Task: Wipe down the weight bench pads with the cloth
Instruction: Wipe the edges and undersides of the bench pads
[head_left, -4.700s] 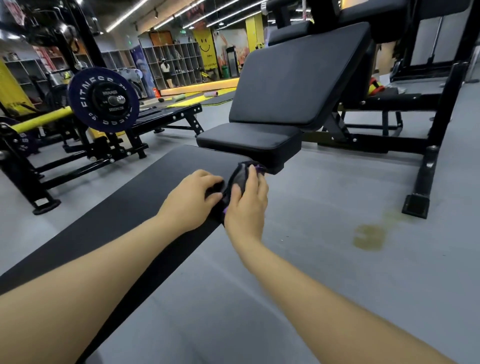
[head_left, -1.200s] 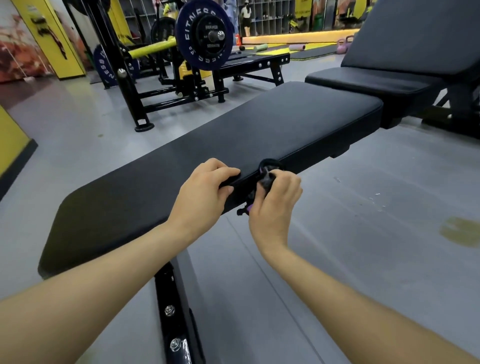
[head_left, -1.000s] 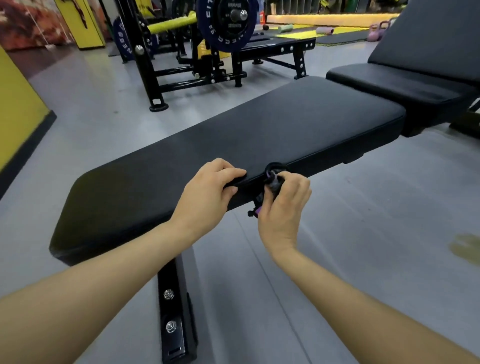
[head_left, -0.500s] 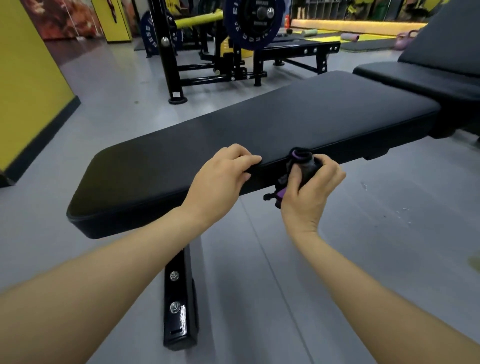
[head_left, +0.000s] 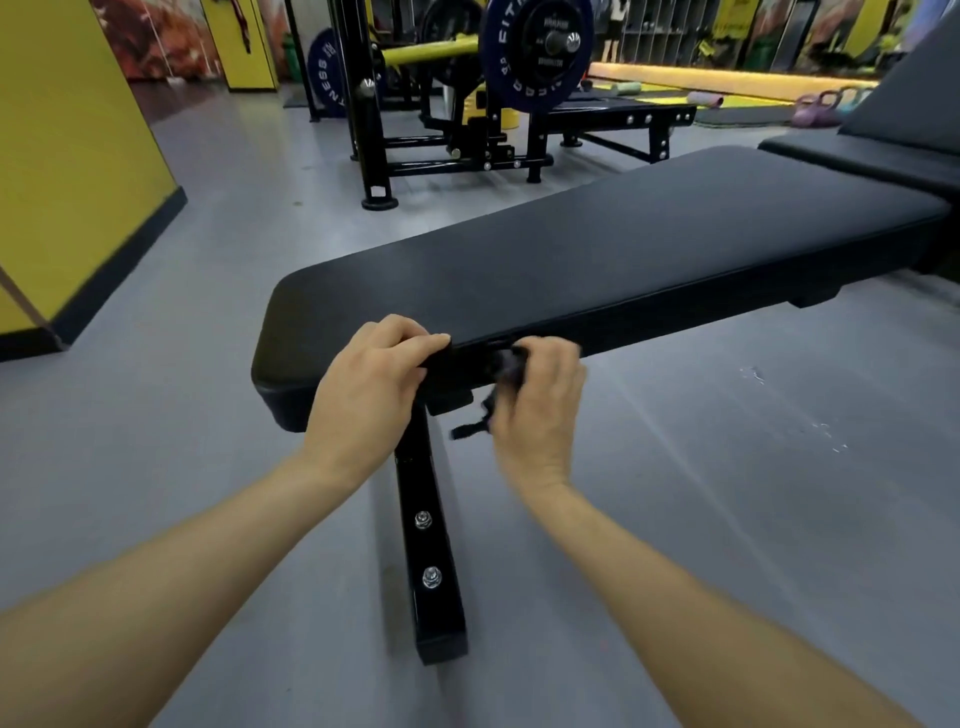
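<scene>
Gripping the near long edge of the flat bench pad, your left hand curls its fingers over the smooth black vinyl, knuckles up, thumb side toward your other hand. Your right hand is clenched around the cloth, a dark, crumpled wad pressed against the pad's side face just beside your left fingertips; a limp corner of it dangles below your palm. That hand is blurred, so the cloth's weave is hard to read. The pad itself is a long, rounded-corner slab with a faint sheen and a stitched seam along its rim, running away to your right toward a second, angled pad of the same matte black upholstery. Beneath your hands a square black steel leg slopes down to the grey floor, with two shiny bolts set in it. Well beyond the pad stands a black rack carrying a round dark-blue weight plate with white lettering and a yellow bar. A yellow wall panel fills your left.
</scene>
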